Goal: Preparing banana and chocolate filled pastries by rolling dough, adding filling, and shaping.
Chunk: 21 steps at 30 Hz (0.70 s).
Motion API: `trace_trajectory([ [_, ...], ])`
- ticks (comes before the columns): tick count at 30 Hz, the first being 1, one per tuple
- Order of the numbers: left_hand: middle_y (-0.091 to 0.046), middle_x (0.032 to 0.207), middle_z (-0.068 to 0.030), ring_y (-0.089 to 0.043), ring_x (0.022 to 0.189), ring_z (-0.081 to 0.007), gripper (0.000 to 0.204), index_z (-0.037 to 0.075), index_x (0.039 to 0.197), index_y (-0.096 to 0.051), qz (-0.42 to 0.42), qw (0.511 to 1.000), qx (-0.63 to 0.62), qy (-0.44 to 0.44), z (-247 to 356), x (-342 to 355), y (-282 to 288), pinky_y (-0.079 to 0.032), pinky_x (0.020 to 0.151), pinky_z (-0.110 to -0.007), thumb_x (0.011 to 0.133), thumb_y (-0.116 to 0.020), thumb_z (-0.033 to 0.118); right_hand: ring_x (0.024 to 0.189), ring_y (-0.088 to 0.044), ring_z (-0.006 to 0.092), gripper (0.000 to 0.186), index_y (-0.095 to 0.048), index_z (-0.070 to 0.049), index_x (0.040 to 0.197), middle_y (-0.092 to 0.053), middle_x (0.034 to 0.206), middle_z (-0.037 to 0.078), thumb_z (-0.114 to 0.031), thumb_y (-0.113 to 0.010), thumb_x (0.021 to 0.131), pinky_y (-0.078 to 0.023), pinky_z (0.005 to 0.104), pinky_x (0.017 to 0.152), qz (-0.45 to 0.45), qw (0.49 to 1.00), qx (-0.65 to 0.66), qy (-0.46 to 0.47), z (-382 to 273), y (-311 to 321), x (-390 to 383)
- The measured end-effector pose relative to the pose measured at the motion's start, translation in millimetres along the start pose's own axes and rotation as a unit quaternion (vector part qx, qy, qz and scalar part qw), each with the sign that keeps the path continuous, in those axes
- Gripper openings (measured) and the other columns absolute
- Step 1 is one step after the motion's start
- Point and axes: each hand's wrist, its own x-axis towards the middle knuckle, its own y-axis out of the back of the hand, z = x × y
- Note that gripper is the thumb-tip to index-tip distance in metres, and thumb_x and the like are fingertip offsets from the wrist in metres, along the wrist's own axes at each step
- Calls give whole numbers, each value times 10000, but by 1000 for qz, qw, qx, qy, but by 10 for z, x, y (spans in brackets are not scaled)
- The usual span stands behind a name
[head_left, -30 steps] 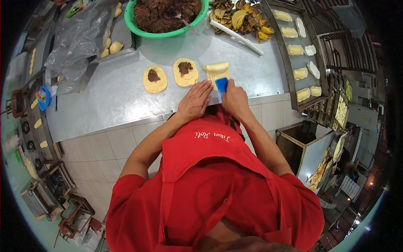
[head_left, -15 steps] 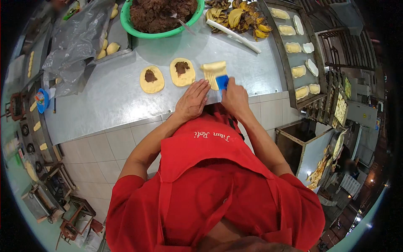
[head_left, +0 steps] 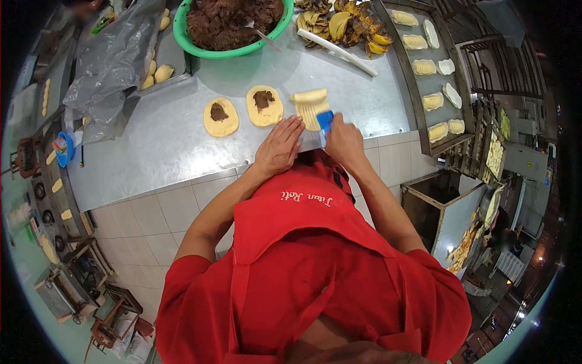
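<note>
A partly rolled piece of dough [head_left: 310,108] lies on the metal table, its far end folded over and its near part cut into narrow strips. My right hand [head_left: 344,142] is closed round a blue dough scraper [head_left: 325,121], whose blade is at the right edge of the strips. Flat beside the dough's near left edge rests my left hand [head_left: 280,144], fingers stretched out and holding nothing. To its left lie two flat dough ovals, one nearer [head_left: 264,106] and one farther left [head_left: 220,117], each with a patch of brown filling.
A green basin [head_left: 233,54] of brown filling, with a spoon in it, stands at the back. Bananas [head_left: 348,27] and a white rod [head_left: 337,53] lie right of it. A tray [head_left: 445,112] of shaped dough is on the right. Plastic sheeting [head_left: 103,85] covers a tray at left.
My right hand has shifted slightly right and nearer with the scraper. More cut strips show on the dough. My left hand has stayed nearly in place.
</note>
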Motion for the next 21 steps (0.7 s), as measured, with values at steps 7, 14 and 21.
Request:
trace_trajectory([
  [7,-540,1618,-220,-450,1557,-388,501,-22,1538,-561,6,1000,4,2,40,28,17,-337,1314,-523,1065,-596,137,835,-743,559,287,-534,39,1114,-730,869,350,-42,-670,874,-601,638,781,40,999,-6,-2,2,-25,263],
  [14,-551,1607,-220,-464,1548,-390,486,-20,1527,-571,19,1000,-6,4,28,12,-27,-351,1308,-523,1066,-593,131,856,-749,548,265,-543,33,1104,-738,884,342,-30,-673,882,-601,626,769,-15,999,-36,-9,108,45,-110],
  [21,-557,1605,-215,-475,1541,-386,487,-20,1521,-580,16,1000,1,4,42,16,-2,-355,1306,-519,1060,-614,134,856,-748,549,247,-549,45,1109,-738,890,348,-62,-646,909,-600,628,791,-15,1000,-27,-5,174,57,-19],
])
